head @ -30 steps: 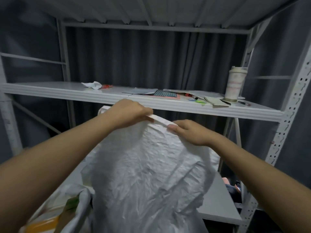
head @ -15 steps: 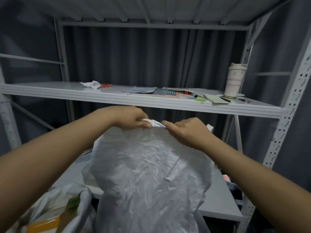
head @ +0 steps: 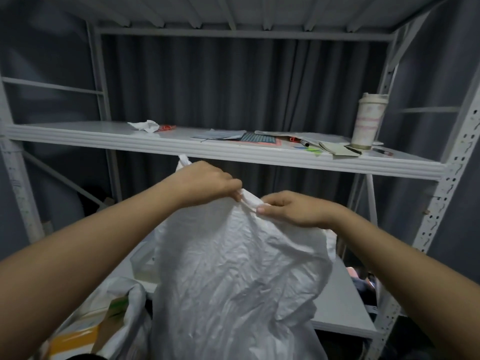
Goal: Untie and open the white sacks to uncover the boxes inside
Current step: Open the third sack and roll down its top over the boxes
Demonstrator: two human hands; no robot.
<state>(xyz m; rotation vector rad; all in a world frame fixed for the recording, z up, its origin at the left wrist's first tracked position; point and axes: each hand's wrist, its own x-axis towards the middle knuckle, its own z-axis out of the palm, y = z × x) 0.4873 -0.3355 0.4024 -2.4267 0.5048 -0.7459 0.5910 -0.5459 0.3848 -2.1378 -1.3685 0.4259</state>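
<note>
Head view — left hand (head: 205, 184) | right hand (head: 296, 209) — both pinch white sack (head: 233, 268) top edge, sack hanging below.

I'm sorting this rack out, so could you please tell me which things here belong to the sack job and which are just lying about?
Job:
white sack, top pinched by left hand and right hand
second sack, box showing

Lying about, on the upper shelf:
cup
crumpled tissue
papers
pens

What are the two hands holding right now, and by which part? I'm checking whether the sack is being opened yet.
Both hands grip the white sack at its bunched top edge: left hand, right hand.
</note>
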